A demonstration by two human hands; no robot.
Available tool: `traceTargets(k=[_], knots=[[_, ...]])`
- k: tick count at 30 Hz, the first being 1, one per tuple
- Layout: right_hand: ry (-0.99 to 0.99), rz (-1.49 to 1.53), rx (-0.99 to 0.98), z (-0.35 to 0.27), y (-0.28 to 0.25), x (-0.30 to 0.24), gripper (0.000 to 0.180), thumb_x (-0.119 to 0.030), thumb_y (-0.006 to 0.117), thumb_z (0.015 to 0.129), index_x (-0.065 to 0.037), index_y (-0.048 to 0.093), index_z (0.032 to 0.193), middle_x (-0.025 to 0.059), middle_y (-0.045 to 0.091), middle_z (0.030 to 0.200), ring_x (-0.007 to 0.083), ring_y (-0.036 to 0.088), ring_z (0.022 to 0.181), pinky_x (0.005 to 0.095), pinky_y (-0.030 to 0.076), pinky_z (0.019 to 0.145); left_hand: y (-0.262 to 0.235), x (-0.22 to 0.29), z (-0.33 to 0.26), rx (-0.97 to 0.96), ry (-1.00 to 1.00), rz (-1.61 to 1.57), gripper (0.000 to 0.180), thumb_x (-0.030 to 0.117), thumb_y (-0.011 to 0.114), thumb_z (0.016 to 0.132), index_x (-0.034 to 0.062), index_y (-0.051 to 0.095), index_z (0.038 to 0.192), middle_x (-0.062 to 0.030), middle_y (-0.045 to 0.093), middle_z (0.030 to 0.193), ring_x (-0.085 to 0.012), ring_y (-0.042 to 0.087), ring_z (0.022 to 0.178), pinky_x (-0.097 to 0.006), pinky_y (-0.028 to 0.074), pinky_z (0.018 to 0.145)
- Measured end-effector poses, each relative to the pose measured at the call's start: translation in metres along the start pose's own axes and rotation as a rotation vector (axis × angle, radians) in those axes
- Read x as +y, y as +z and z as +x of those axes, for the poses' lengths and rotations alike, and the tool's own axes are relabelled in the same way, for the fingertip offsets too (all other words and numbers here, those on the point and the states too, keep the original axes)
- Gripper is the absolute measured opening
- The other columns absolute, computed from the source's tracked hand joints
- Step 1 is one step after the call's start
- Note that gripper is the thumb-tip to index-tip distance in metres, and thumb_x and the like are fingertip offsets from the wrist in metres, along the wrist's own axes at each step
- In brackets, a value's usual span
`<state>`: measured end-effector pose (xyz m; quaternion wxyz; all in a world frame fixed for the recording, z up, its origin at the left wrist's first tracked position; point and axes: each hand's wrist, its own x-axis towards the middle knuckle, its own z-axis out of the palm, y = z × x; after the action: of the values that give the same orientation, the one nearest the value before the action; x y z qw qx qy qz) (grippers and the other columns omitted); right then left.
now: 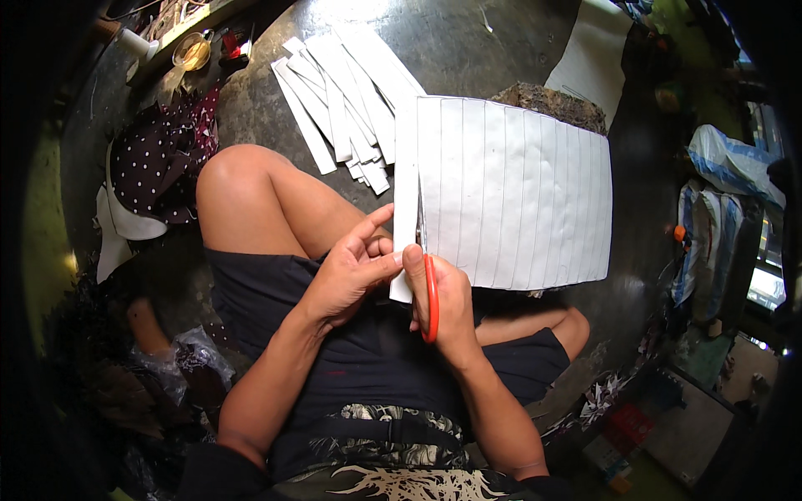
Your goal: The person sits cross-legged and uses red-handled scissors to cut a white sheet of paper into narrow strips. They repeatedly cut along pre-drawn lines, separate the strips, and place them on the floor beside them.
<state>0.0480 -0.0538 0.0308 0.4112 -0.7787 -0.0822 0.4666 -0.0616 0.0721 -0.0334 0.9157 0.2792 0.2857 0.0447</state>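
Observation:
A white sheet (518, 192) ruled with several lengthwise lines lies across my lap and a rough brown block (555, 107). Along its left side runs a narrow strip (405, 167), parted from the sheet by a cut at the near end. My right hand (455, 309) grips scissors (431, 305) with red handles, their blades in that cut and pointing away from me. At the strip's near end, my left hand (351, 271) pinches its left edge between thumb and fingers, index finger stretched forward. The fingers under the strip are partly hidden.
Loose white strips (351, 92) lie piled on the dark floor ahead. At left are a polka-dot cloth (150, 159), a white spool (138, 44) and a round container (194, 54). Another white sheet (593, 50) lies far right, near white-and-blue sacks (735, 167).

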Motion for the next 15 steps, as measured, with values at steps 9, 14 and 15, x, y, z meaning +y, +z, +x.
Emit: traceTargets(k=[9, 14, 15], knots=[[-0.095, 0.013, 0.004, 0.024, 0.002, -0.01, 0.068, -0.064, 0.06, 0.105, -0.003, 0.061, 0.075, 0.0007, 0.054, 0.058, 0.0079, 0.053, 0.05, 0.0287, 0.041, 0.046, -0.001, 0.004, -0.003, -0.031, -0.011, -0.017, 0.084, 0.002, 0.072, 0.1, 0.0028, 0.024, 0.169, 0.0002, 0.064, 0.101, -0.004, 0.056, 0.085, -0.018, 0.046, 0.07], [-0.059, 0.066, 0.002, 0.024, 0.002, -0.012, 0.069, -0.064, 0.06, 0.105, -0.002, 0.059, 0.075, 0.0014, 0.054, 0.059, 0.0087, 0.053, 0.052, 0.0295, 0.042, 0.047, 0.001, 0.006, -0.004, -0.02, -0.01, -0.001, 0.085, 0.003, 0.072, 0.1, 0.0039, 0.024, 0.17, -0.0004, 0.063, 0.102, -0.0049, 0.057, 0.086, -0.02, 0.048, 0.073], [-0.073, 0.085, 0.0, 0.027, 0.003, -0.013, 0.069, -0.064, 0.06, 0.105, -0.002, 0.059, 0.075, 0.0014, 0.054, 0.059, 0.0087, 0.053, 0.053, 0.0297, 0.042, 0.048, 0.001, 0.007, -0.004, -0.023, -0.007, -0.005, 0.085, 0.003, 0.073, 0.1, 0.0044, 0.024, 0.17, -0.0006, 0.063, 0.102, -0.0051, 0.058, 0.086, -0.02, 0.048, 0.074]])
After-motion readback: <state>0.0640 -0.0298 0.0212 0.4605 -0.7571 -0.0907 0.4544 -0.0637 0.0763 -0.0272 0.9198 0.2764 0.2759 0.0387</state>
